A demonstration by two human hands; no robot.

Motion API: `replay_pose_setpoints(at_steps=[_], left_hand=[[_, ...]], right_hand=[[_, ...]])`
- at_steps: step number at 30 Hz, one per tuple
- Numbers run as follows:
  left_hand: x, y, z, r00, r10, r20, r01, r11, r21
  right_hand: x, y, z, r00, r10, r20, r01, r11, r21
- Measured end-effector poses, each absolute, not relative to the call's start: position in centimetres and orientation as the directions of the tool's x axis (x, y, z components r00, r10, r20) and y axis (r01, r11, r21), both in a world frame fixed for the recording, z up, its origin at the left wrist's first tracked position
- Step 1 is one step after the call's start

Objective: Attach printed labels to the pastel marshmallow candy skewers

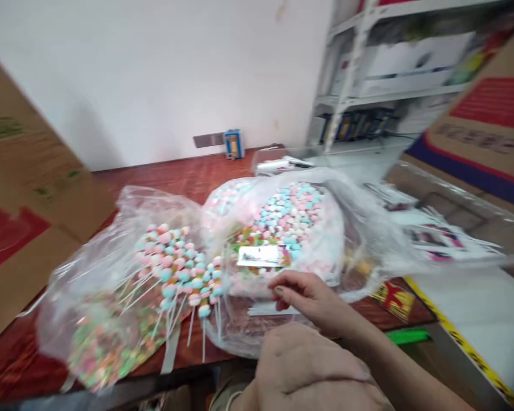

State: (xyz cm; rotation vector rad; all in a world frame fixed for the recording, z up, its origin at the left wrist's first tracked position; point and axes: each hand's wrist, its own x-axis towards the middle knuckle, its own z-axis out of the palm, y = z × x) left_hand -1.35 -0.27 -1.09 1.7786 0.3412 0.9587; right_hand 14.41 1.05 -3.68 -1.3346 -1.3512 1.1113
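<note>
My right hand point(302, 294) reaches in from the lower right, over the front of a clear plastic bag point(332, 228). Its fingers are curled, thumb close to the index finger; whatever they may hold is hidden. Pink, blue and white marshmallows point(293, 208) fill the bag, and a white printed label point(259, 256) lies in front of them. Left of it, several marshmallow skewers point(177, 268) on white sticks rest on another bag with small wrapped candies point(111, 342). A tan, creased shape point(308, 371) covers part of my right forearm; I cannot make out what it is. My left hand does not show.
Cardboard boxes stand at the left point(29, 188) and right point(488, 131). A small blue box point(233, 144) sits at the back of the red-brown table point(167, 165). White shelves point(346, 80) rise behind, and yellow-black tape point(462, 342) edges the white surface at right.
</note>
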Motion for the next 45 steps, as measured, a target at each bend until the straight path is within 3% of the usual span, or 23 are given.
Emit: replay_pose_setpoints(at_steps=[3,6,8,11,17,19,21,22,24,26,29,33,36,42,45], left_hand=[[0.3,1.3,-0.7,0.550,0.394,0.737,-0.479,-0.574,0.664],[1.5,1.9,0.0,0.632,0.322,0.705,-0.463,-0.573,0.677],[1.8,2.2,0.3,0.707,0.292,0.644,-0.426,-0.551,0.718],[1.8,2.5,-0.1,0.709,0.348,0.614,-0.378,-0.548,0.746],[2.4,3.4,-2.9,0.565,0.600,0.566,-0.273,-0.512,0.814],[3.2,4.1,-3.9,0.596,0.686,0.418,-0.212,-0.368,0.905],[4.0,5.0,-4.8,0.635,0.769,0.076,-0.105,-0.011,0.994],[4.5,5.5,-5.2,0.643,0.758,-0.110,-0.087,0.216,0.973],[5.2,6.1,-5.8,0.673,0.671,-0.310,-0.202,0.571,0.796],[5.8,6.5,-6.0,0.709,0.645,-0.286,-0.399,0.701,0.591],[6.2,6.5,-5.6,0.677,0.714,-0.178,-0.579,0.667,0.470],[6.6,6.6,-5.0,0.453,0.855,-0.252,-0.612,0.504,0.610],[6.6,6.9,-4.9,0.331,0.883,-0.333,-0.602,0.469,0.645],[6.3,7.3,-5.6,0.239,0.895,-0.376,-0.601,0.440,0.667],[6.2,7.1,-5.9,0.275,0.888,-0.369,-0.623,0.457,0.635]], right_hand=[[18.6,-0.3,-3.7,0.276,0.960,0.056,0.335,-0.041,-0.941],[20.0,1.2,-4.6,0.396,0.903,0.166,0.605,-0.121,-0.787],[19.8,3.4,-5.4,0.395,0.895,0.209,0.680,-0.132,-0.721],[19.0,6.7,-6.6,0.351,0.906,0.236,0.735,-0.111,-0.668],[19.0,9.0,-7.3,0.310,0.909,0.278,0.790,-0.084,-0.608],[19.5,8.9,-6.8,0.279,0.911,0.303,0.796,-0.043,-0.604],[19.9,8.4,-5.7,0.248,0.909,0.335,0.800,0.003,-0.600],[20.0,8.0,-5.1,0.236,0.905,0.353,0.795,0.029,-0.606],[20.1,6.9,-3.6,0.232,0.900,0.369,0.740,0.082,-0.667],[20.0,5.6,-2.0,0.246,0.913,0.325,0.597,0.121,-0.793],[19.9,3.8,-0.5,0.250,0.949,0.194,0.415,0.076,-0.907],[19.6,2.4,-0.6,0.287,0.954,0.090,0.338,-0.013,-0.941],[19.1,2.2,-1.5,0.327,0.944,0.050,0.236,-0.030,-0.971],[17.7,1.9,-3.3,0.406,0.914,-0.008,0.194,-0.095,-0.976],[17.2,1.8,-3.8,0.446,0.895,-0.023,0.198,-0.124,-0.972]])
